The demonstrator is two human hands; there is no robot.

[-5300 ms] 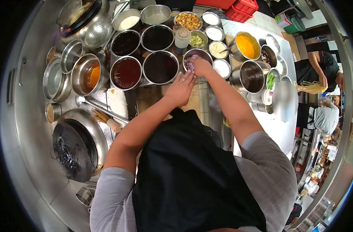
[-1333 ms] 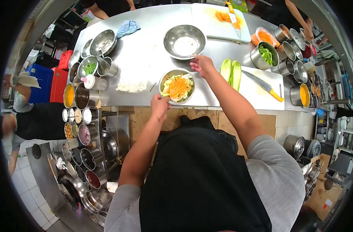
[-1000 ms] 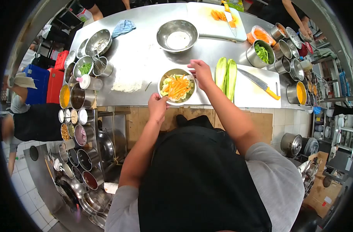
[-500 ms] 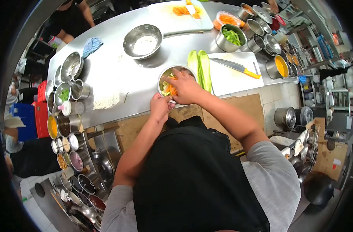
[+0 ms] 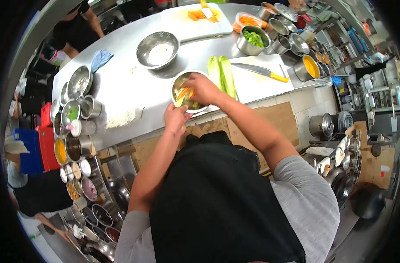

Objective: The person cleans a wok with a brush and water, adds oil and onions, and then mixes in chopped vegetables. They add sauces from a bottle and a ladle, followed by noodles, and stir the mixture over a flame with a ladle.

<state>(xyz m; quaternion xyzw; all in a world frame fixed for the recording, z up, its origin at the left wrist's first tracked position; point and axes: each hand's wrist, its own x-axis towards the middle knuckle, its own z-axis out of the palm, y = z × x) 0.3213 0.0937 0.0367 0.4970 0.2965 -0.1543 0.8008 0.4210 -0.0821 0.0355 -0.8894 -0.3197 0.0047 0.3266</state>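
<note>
A metal bowl [image 5: 175, 83] near the table's front edge holds cut orange and pale green vegetable pieces [image 5: 181, 94]. My left hand [image 5: 176, 116] grips its near rim, thumb on top and fingers below. Inside the bowl, my right hand [image 5: 201, 89] has its fingers curled in and closed on some of the pieces; the fingertips are partly hidden. Just right of the bowl lie long halved green vegetables [image 5: 226, 76], perhaps cucumber or zucchini, by a white cutting board [image 5: 257, 85]. A knife with a yellow handle [image 5: 279, 77] rests across that board.
Behind the bowl stands a perforated colander [image 5: 158, 50]. A pot of cut greens [image 5: 253, 39] and several metal pots are at right. A blue cloth [image 5: 101, 60] and white powder [image 5: 121, 117] lie at left. Another person [image 5: 77, 28] stands across the table.
My right hand's fingers were spread over the bowl and have now drawn together among the pieces. My left hand stays at the rim. The whole view has shifted slightly.
</note>
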